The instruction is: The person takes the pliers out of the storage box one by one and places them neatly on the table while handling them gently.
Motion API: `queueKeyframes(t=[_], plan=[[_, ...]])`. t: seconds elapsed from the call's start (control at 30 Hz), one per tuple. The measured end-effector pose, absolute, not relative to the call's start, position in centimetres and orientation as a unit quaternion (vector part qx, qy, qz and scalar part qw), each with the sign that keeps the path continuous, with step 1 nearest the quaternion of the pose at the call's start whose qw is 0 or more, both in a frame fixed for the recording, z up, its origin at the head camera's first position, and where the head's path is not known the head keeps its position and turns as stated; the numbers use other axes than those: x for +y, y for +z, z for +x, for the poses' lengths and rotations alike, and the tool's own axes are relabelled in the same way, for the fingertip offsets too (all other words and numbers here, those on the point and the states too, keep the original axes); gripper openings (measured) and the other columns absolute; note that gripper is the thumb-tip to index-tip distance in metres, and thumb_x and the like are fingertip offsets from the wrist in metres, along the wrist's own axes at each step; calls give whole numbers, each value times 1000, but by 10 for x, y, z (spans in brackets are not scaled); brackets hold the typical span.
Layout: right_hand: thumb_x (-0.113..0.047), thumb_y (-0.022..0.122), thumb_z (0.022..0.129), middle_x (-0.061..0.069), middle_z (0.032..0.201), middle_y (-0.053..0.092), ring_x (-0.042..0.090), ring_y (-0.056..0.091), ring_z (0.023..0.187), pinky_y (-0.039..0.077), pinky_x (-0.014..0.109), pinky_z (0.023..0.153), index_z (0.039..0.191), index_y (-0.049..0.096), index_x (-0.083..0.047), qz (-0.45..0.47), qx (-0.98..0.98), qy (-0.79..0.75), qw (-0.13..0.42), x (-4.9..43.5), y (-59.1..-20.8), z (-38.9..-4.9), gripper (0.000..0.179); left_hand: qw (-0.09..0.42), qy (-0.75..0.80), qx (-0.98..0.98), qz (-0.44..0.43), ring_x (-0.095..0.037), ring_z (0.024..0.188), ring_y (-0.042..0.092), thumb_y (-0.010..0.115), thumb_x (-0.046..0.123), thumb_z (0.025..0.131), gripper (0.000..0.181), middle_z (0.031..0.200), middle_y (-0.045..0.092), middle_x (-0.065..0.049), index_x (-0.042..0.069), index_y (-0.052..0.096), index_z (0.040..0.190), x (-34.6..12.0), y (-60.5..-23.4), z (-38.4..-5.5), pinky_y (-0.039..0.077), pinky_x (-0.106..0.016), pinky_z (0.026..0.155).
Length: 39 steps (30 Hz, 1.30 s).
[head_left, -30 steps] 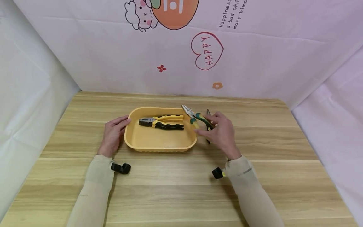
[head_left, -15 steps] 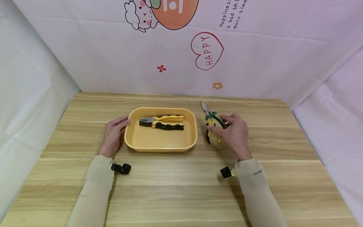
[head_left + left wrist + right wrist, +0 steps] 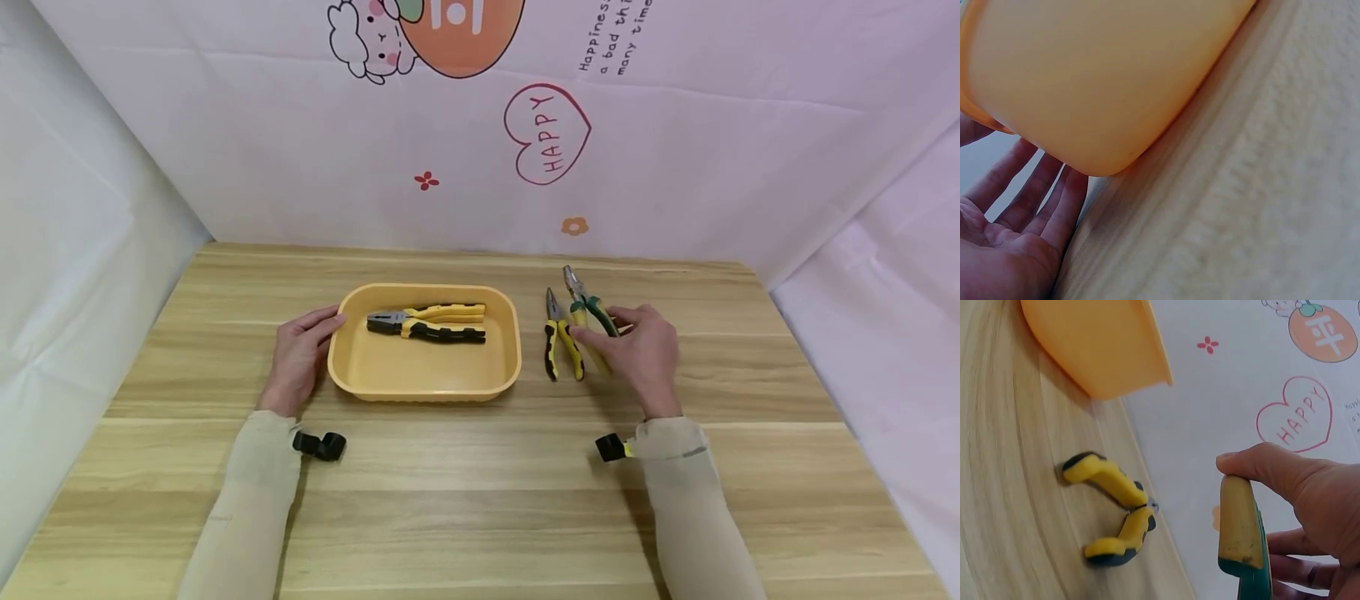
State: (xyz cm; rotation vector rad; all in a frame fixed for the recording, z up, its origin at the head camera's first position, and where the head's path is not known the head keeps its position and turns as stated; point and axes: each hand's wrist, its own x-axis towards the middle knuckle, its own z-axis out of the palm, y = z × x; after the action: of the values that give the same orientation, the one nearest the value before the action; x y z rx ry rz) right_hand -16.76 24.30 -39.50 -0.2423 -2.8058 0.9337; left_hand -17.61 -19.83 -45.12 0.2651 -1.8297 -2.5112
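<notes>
My left hand [image 3: 297, 354] holds the left end of a yellow plastic tray [image 3: 423, 392], thumb over its rim and fingers against the outer wall [image 3: 1085, 119]. Inside the tray lie combination pliers [image 3: 442, 332] with yellow and black handles, head to the left. On the right, my right hand [image 3: 641, 354] grips green and yellow pliers [image 3: 577, 310] by their spread handles, raised off the table in the right wrist view. Just left of these, long-nose pliers [image 3: 553, 315] with yellow and black handles rest on the table, handles spread and nose pointing away.
The wooden table [image 3: 450, 517] ends at a white printed cloth [image 3: 675, 167] at the back. White cloth also hangs at both sides. A small black camera mount [image 3: 321, 446] sits on each wrist.
My right hand has carried the green and yellow pliers from over the tray's right end to the right, past the long-nose pliers, uncovering them. The left hand and tray stayed in place.
</notes>
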Motion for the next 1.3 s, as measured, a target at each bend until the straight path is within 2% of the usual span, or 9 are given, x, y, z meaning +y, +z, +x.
queueKeyframes(t=[0.13, 0.3, 0.47, 0.73, 1.03, 1.3], plan=[[-58, 86, 74, 16, 112, 69, 30, 63, 92, 47, 35, 66, 120, 74, -2, -99, -941, 314, 75, 248, -399, -169, 73, 12, -807, -585, 83, -11, 94, 72, 73, 10, 96, 45, 107, 74, -3, -13, 60, 132, -198, -451, -177, 58, -22, 83], [-63, 84, 74, 14, 106, 72, 30, 62, 91, 46, 34, 68, 121, 73, -3, -124, -939, 318, 39, 251, -403, -171, 76, 13, -808, -583, 84, -11, 93, 72, 73, 10, 96, 45, 106, 74, -3, -13, 60, 132, -198, -451, -177, 59, -21, 82], [-66, 82, 75, 15, 111, 72, 30, 60, 94, 44, 34, 71, 122, 72, -4, -144, -942, 303, 6, 254, -407, -172, 79, 12, -809, -582, 85, -12, 94, 72, 74, 10, 95, 46, 107, 74, -3, -14, 59, 132, -199, -452, -177, 59, -22, 82], [-70, 79, 74, 17, 109, 73, 28, 60, 88, 43, 32, 64, 120, 73, -2, -157, -948, 277, 5, 260, -420, -176, 82, 13, -809, -582, 77, -13, 95, 72, 73, 10, 95, 48, 109, 74, -5, -16, 57, 133, -199, -452, -176, 59, -22, 83], [-71, 78, 75, 14, 100, 73, 24, 58, 76, 40, 30, 55, 118, 74, -3, -172, -950, 261, -1, 261, -428, -179, 81, 13, -808, -584, 80, -12, 95, 72, 73, 10, 95, 37, 107, 74, -3, -9, 66, 127, -199, -452, -176, 59, -22, 83], [-67, 79, 77, 17, 107, 72, 26, 58, 77, 41, 31, 53, 122, 73, -4, -181, -951, 249, 3, 260, -429, -180, 78, 14, -809, -582, 82, -12, 94, 72, 72, 8, 96, 31, 105, 74, -2, -6, 70, 123, -198, -451, -176, 59, -22, 82]])
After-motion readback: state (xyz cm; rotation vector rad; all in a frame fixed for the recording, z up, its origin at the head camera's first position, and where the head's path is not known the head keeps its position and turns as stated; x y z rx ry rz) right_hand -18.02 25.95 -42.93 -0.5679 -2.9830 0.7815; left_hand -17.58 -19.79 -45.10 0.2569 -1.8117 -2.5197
